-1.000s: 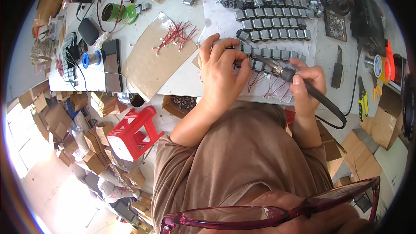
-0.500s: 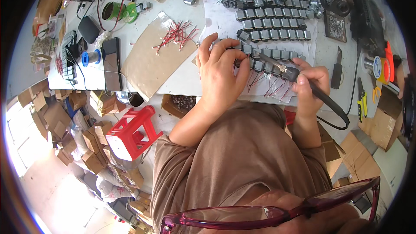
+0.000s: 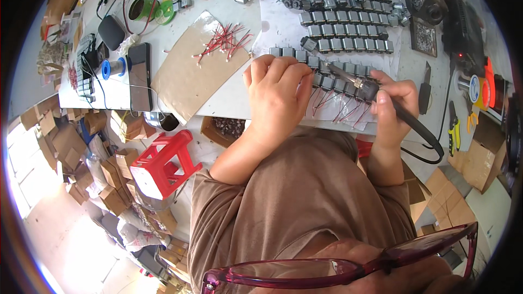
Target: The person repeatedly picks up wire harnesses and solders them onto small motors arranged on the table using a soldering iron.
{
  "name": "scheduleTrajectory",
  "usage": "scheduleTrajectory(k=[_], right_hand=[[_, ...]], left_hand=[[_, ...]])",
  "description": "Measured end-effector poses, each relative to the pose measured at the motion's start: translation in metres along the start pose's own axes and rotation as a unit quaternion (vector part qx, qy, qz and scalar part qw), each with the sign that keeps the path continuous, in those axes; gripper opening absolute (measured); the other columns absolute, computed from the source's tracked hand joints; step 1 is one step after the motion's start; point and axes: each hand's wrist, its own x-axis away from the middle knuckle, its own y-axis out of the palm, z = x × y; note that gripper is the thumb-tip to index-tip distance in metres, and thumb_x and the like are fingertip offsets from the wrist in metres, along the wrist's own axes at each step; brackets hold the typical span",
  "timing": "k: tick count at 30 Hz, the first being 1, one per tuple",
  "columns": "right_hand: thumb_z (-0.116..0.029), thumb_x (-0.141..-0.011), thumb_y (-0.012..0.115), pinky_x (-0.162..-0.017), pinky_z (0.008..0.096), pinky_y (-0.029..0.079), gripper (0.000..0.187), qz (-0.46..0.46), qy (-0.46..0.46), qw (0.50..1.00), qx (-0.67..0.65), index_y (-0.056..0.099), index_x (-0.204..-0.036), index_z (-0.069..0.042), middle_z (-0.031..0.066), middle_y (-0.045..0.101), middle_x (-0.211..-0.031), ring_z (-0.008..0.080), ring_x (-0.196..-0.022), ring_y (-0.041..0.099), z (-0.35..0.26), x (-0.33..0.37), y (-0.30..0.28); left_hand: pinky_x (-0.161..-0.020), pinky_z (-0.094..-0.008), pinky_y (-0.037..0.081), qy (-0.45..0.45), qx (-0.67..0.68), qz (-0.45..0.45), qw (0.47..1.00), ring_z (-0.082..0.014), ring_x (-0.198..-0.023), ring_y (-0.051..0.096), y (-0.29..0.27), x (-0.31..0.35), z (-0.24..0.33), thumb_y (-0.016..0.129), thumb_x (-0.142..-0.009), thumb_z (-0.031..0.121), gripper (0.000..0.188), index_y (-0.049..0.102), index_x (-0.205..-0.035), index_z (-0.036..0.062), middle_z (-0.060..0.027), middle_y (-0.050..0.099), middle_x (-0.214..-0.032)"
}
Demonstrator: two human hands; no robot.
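Observation:
My right hand [image 3: 393, 110] grips a soldering iron [image 3: 368, 88] by its dark handle, its metal tip pointing up-left at the nearest rows of small silver motors [image 3: 358, 69]. Beside that tip, my left hand [image 3: 277, 91] is closed, thumb and forefinger pressed together at the left part of these rows. Whatever the pinch holds is too small to make out. Thin red and dark wires [image 3: 348, 111] hang from the front row toward the table edge. Farther back, more motors [image 3: 354, 31] stand in rows on white paper.
Red wires with white ends [image 3: 222, 42] lie on a brown sheet [image 3: 182, 84] at left. Nearby are a phone [image 3: 140, 76], a blue solder spool [image 3: 113, 68] and a green tin [image 3: 143, 9]. At right lie a knife [image 3: 424, 90] and yellow-handled cutters [image 3: 454, 130]. A red stool [image 3: 163, 166] stands below.
My left hand's raised, spread fingers have curled in and closed, uncovering motors behind them. My right hand and the soldering iron have shifted only slightly.

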Motion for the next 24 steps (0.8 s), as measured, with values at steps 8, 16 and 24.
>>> scheduleTrajectory(k=[8,16,24], right_hand=[[-0.002,-0.076,0.058,-0.086,0.0453,0.044,0.011,-0.024,0.010,1.000,0.007,0.048,-0.078,0.000,0.0044,0.048,-0.071,0.0092,-0.062,0.046,0.0031,0.0032,-0.0008],[-0.001,-0.076,0.058,-0.085,0.0455,0.045,0.011,-0.026,-0.005,1.000,0.006,0.048,-0.079,-0.001,0.0029,0.047,-0.067,0.0076,-0.058,0.044,0.0082,0.0079,0.0001],[-0.002,-0.076,0.059,-0.086,0.0456,0.044,0.011,-0.029,-0.002,1.000,0.007,0.048,-0.078,-0.001,0.0028,0.048,-0.067,0.0074,-0.058,0.044,0.0089,0.0085,0.0010]], left_hand=[[-0.076,-0.0340,0.034,0.017,-0.018,0.003,1.000,-0.0229,-0.086,0.047,0.0051,0.0011,-0.0016,0.069,-0.067,0.008,0.016,0.062,-0.081,0.0117,0.0007,0.057,-0.087],[-0.079,-0.0365,0.034,0.025,-0.015,-0.011,1.000,-0.0268,-0.090,0.046,0.0064,-0.0014,-0.0006,0.065,-0.070,0.007,0.016,0.058,-0.084,0.0093,-0.0038,0.055,-0.089],[-0.079,-0.0370,0.034,0.009,-0.010,-0.030,0.999,-0.0272,-0.091,0.045,0.0044,-0.0029,-0.0001,0.065,-0.070,0.007,0.015,0.058,-0.083,0.0092,-0.0040,0.055,-0.089]])
